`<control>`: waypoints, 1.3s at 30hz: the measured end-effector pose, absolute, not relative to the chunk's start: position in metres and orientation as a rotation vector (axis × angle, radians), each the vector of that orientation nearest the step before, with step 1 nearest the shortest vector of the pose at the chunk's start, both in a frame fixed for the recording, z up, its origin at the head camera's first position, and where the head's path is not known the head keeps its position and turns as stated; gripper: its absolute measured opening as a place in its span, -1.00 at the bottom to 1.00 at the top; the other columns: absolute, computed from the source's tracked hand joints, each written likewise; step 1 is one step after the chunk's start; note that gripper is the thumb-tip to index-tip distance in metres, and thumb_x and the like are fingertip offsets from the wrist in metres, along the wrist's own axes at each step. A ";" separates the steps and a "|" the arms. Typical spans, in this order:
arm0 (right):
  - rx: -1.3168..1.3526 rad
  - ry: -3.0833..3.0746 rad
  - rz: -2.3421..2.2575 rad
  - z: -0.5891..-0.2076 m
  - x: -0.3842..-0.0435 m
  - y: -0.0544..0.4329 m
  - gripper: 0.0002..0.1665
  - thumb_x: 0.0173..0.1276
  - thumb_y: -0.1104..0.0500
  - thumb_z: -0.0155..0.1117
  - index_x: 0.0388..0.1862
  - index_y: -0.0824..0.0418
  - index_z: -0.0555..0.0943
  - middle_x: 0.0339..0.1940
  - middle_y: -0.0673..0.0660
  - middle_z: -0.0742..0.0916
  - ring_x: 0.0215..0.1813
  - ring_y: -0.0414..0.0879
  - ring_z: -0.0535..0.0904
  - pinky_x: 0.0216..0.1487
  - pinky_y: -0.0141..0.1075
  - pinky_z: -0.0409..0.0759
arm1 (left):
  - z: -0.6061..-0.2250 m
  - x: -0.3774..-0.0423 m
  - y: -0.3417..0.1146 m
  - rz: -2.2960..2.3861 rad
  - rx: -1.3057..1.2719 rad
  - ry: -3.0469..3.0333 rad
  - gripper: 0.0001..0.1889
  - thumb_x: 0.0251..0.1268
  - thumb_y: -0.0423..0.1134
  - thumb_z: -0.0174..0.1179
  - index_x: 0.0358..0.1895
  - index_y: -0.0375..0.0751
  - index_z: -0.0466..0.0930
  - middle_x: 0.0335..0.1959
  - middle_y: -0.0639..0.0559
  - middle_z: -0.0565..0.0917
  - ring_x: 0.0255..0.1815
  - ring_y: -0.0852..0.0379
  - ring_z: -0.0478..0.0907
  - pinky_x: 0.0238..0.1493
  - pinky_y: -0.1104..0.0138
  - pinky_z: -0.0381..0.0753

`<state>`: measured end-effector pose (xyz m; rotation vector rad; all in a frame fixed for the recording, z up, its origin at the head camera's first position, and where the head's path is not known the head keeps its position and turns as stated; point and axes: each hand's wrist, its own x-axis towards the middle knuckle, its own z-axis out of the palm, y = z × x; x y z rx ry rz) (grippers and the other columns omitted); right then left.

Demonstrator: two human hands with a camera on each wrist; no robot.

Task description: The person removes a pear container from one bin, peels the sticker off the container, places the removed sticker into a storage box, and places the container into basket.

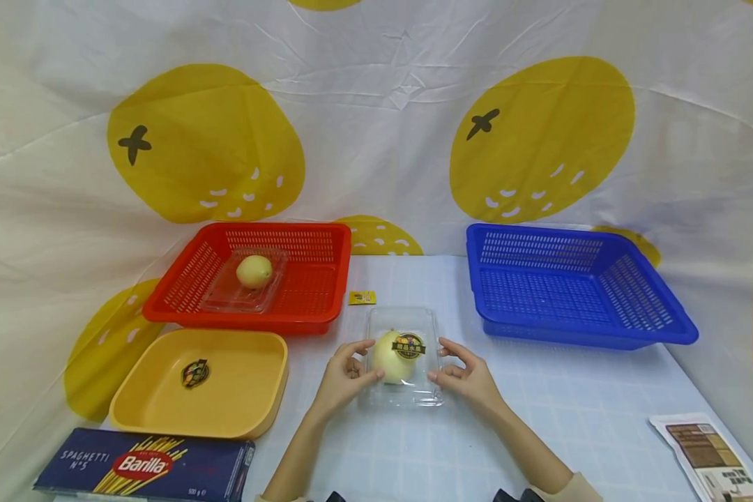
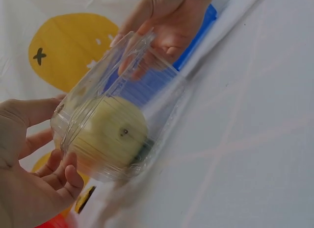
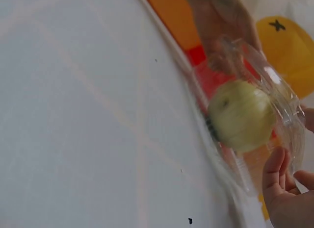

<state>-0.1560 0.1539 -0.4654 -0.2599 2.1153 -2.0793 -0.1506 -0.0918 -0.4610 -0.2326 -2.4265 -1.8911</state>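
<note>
A clear plastic clamshell box (image 1: 423,321) lies on the table in front of me, its lid down over a pale yellow, round fruit (image 2: 110,130). On the lid sits a black and gold sticker (image 1: 408,346), above the fruit. My left hand (image 1: 346,373) grips the box's left side, thumb near the front and fingers along the edge. From the opposite side my right hand (image 1: 467,375) holds the right edge, thumb and fingers bent at the rim. The right wrist view shows the fruit (image 3: 241,115) through the box's clear wall.
Back left, a red basket (image 1: 339,279) holds another clear box (image 1: 226,296) with a fruit. A yellow tray (image 1: 238,390) with a sticker (image 1: 195,374) and a spaghetti box (image 1: 144,466) stand at left. A small yellow packet (image 1: 362,298), blue basket (image 1: 539,293) and printed pouch (image 1: 709,457) lie around.
</note>
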 end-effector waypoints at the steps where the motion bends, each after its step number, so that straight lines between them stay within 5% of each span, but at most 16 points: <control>1: -0.254 2.117 -2.072 -0.466 -0.156 0.154 -0.17 0.09 0.45 0.33 0.35 0.46 0.23 0.08 0.40 0.41 -0.36 -0.28 0.59 -0.37 -0.49 0.50 | -0.462 -0.151 -0.092 -1.887 -0.245 -2.425 -0.47 -0.08 -0.48 0.40 0.09 -0.36 0.53 -0.14 -0.23 0.48 -0.54 0.23 0.36 -0.55 0.53 0.33; 10: -0.234 2.136 -2.039 -0.468 -0.154 0.157 -0.17 0.13 0.41 0.33 0.37 0.44 0.21 0.12 0.41 0.42 -0.33 -0.27 0.60 -0.35 -0.46 0.54 | -0.449 -0.155 -0.091 -1.649 -0.369 -2.410 -0.59 -0.12 -0.43 0.43 -0.09 -0.38 0.62 -0.33 -0.20 0.56 -0.38 -0.11 0.44 -0.38 0.29 0.49; 24: -0.253 2.148 -2.054 -0.471 -0.153 0.157 -0.19 0.15 0.38 0.32 0.37 0.44 0.22 0.11 0.43 0.42 -0.37 -0.27 0.58 -0.40 -0.48 0.51 | -0.448 -0.185 -0.065 -1.432 -0.546 -2.366 -0.59 -0.12 -0.26 0.46 -0.13 -0.34 0.66 -0.19 -0.13 0.66 -0.09 -0.09 0.47 -0.02 0.09 0.37; 39: -0.246 2.125 -2.073 -0.475 -0.153 0.158 -0.18 0.15 0.37 0.33 0.38 0.40 0.22 0.11 0.41 0.42 -0.37 -0.26 0.59 -0.39 -0.47 0.53 | -0.450 -0.192 -0.060 -1.243 -0.544 -2.592 -0.47 -0.06 -0.14 0.43 -0.01 -0.41 0.61 -0.13 -0.08 0.47 -0.02 -0.06 0.29 -0.01 0.11 0.20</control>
